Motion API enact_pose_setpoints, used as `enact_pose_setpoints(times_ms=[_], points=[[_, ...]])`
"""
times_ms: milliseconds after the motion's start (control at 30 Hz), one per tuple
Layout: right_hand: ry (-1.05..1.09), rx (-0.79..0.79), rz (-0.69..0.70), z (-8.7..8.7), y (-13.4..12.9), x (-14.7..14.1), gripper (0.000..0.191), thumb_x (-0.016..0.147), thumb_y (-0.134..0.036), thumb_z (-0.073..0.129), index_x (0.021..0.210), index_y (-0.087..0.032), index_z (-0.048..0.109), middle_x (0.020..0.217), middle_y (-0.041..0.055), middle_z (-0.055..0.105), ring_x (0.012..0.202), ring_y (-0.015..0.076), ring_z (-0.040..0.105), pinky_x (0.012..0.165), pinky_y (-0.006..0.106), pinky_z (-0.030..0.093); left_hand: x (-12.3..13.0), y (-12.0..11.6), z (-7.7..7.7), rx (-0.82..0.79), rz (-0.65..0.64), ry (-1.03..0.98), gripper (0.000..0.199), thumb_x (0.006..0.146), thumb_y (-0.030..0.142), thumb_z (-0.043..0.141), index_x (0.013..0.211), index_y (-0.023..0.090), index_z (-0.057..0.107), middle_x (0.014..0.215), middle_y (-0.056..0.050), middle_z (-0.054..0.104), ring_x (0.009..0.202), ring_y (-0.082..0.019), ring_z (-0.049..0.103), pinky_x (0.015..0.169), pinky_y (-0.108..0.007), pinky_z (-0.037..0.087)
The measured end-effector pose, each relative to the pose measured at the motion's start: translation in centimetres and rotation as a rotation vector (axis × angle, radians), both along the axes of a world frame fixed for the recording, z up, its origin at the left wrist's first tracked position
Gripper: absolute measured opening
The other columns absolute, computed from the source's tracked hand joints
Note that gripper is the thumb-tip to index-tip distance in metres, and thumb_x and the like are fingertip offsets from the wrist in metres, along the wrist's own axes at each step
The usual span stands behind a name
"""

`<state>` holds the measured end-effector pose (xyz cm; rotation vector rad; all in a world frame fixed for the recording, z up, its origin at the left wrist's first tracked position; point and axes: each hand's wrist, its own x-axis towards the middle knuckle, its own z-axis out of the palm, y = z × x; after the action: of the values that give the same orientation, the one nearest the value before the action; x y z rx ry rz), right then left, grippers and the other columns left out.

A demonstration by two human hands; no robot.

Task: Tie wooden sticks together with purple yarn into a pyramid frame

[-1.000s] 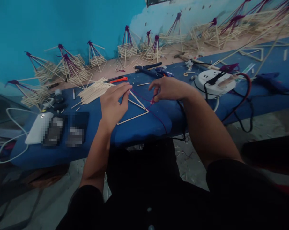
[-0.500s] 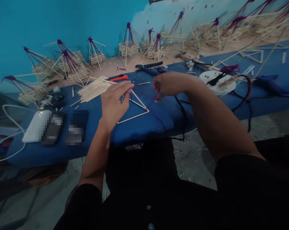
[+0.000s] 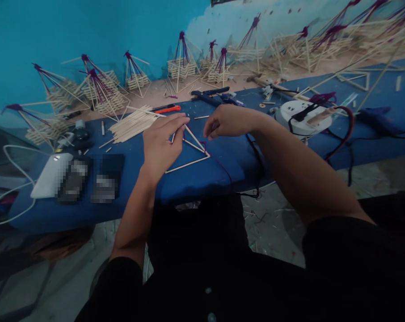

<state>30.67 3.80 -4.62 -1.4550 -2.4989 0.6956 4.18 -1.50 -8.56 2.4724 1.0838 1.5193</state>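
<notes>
My left hand (image 3: 165, 139) is closed, thumb and fingers pinched on the upper end of a frame of thin wooden sticks (image 3: 188, 167) lying on the blue-covered table. The pinched spot itself is hidden by my fingers. Purple yarn (image 3: 224, 167) comes from near that hand, loops loosely by the frame's right corner and trails toward the table's front edge. To the right, my right hand (image 3: 223, 122) hovers over the table with its fingers curled together. Whether a bit of yarn sits between those fingertips does not show.
Behind my left hand lie a pile of sticks (image 3: 130, 126) and an orange cutter (image 3: 170, 109). Pliers (image 3: 209, 95) and a white power socket (image 3: 303, 117) are on the right. A white phone (image 3: 51, 175) lies left. Stick structures with purple tops (image 3: 181, 56) line the wall.
My right hand has moved slightly left, toward the frame. The yarn that stretched between the hands now hangs slack in a small loop by the frame's corner. My left hand stays put.
</notes>
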Motion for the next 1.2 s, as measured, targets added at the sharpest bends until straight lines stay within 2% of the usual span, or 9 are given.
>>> enact_pose_setpoints(times_ms=[133, 300, 400, 533, 733, 833, 933, 1067, 1200], points=[[0.091, 0.053, -0.060, -0.5, -0.9, 0.1, 0.014, 0.081, -0.018, 0.079, 0.086, -0.027, 0.087, 0.086, 0.0009, 0.084, 0.088, 0.0253, 0.078, 0.085, 0.038, 0.057, 0.1, 0.0, 0.0, -0.021, -0.002, -0.002, 0.029, 0.116, 0.040, 0.059, 0.121, 0.030, 0.085, 0.132, -0.005, 0.088, 0.129, -0.025, 0.082, 0.122, -0.050, 0.063], [0.423, 0.071, -0.211, -1.7, -4.9, -1.6, 0.013, 0.095, -0.035, 0.074, 0.093, -0.024, 0.082, 0.090, 0.0037, 0.083, 0.086, 0.0240, 0.077, 0.082, 0.039, 0.061, 0.1, 0.1, -0.2, -0.038, -0.021, -0.018, 0.029, 0.116, 0.044, 0.059, 0.123, 0.030, 0.084, 0.135, -0.006, 0.087, 0.132, -0.026, 0.081, 0.125, -0.050, 0.061], [0.558, 0.088, -0.233, -3.2, -7.6, -3.2, 0.025, 0.087, -0.045, 0.085, 0.097, -0.023, 0.077, 0.090, 0.0042, 0.082, 0.085, 0.0250, 0.077, 0.082, 0.040, 0.063, 0.1, 0.1, -0.2, -0.036, -0.030, -0.012, 0.028, 0.116, 0.040, 0.058, 0.124, 0.030, 0.084, 0.137, -0.006, 0.086, 0.133, -0.025, 0.081, 0.126, -0.049, 0.060], [0.672, 0.165, -0.261, -5.1, -9.1, -4.7, 0.030, 0.081, -0.030, 0.085, 0.107, -0.025, 0.072, 0.099, 0.0046, 0.083, 0.091, 0.0254, 0.080, 0.092, 0.044, 0.066, 0.1, 0.0, -0.1, -0.016, -0.018, 0.001, 0.029, 0.116, 0.032, 0.057, 0.123, 0.030, 0.085, 0.136, -0.005, 0.087, 0.131, -0.024, 0.081, 0.124, -0.046, 0.061], [0.788, 0.134, -0.126, -6.2, -8.1, -4.9, 0.037, 0.078, -0.014, 0.070, 0.112, -0.025, 0.060, 0.096, 0.0016, 0.081, 0.089, 0.0216, 0.079, 0.087, 0.038, 0.062, 0.1, -0.1, -0.2, -0.019, -0.012, -0.008, 0.028, 0.115, 0.029, 0.059, 0.123, 0.029, 0.086, 0.135, -0.005, 0.087, 0.130, -0.024, 0.081, 0.122, -0.046, 0.062], [0.836, 0.095, -0.061, -6.5, -7.9, -4.9, 0.043, 0.078, -0.013, 0.066, 0.117, -0.027, 0.055, 0.096, 0.0003, 0.079, 0.089, 0.0204, 0.078, 0.082, 0.035, 0.060, 0.0, 0.1, -0.4, -0.033, -0.019, -0.002, 0.028, 0.115, 0.030, 0.059, 0.127, 0.030, 0.085, 0.138, -0.006, 0.086, 0.134, -0.025, 0.080, 0.124, -0.048, 0.061], [0.862, 0.136, -0.028, -6.7, -8.0, -5.0, 0.051, 0.080, -0.015, 0.070, 0.127, -0.028, 0.053, 0.098, -0.0013, 0.075, 0.084, 0.0185, 0.076, 0.079, 0.033, 0.059, -0.1, 0.3, -0.6, -0.042, -0.030, 0.015, 0.028, 0.115, 0.034, 0.060, 0.131, 0.032, 0.083, 0.140, -0.006, 0.085, 0.137, -0.026, 0.078, 0.127, -0.049, 0.059], [0.850, 0.226, 0.073, -6.8, -8.1, -4.9, 0.045, 0.083, -0.012, 0.066, 0.125, -0.027, 0.059, 0.104, 0.0006, 0.074, 0.085, 0.0169, 0.074, 0.078, 0.031, 0.058, -0.1, 0.4, -0.6, -0.008, -0.018, 0.014, 0.029, 0.116, 0.034, 0.058, 0.129, 0.029, 0.083, 0.137, -0.006, 0.086, 0.133, -0.025, 0.080, 0.124, -0.048, 0.061], [0.711, 0.406, 0.133, -6.8, -7.7, -4.6, 0.032, 0.086, -0.008, 0.057, 0.104, -0.024, 0.078, 0.100, 0.0025, 0.075, 0.086, 0.0156, 0.072, 0.077, 0.030, 0.056, 0.0, 0.2, -0.5, 0.018, -0.001, 0.016, 0.029, 0.116, 0.033, 0.057, 0.125, 0.029, 0.084, 0.134, -0.006, 0.087, 0.129, -0.023, 0.082, 0.121, -0.043, 0.063]])
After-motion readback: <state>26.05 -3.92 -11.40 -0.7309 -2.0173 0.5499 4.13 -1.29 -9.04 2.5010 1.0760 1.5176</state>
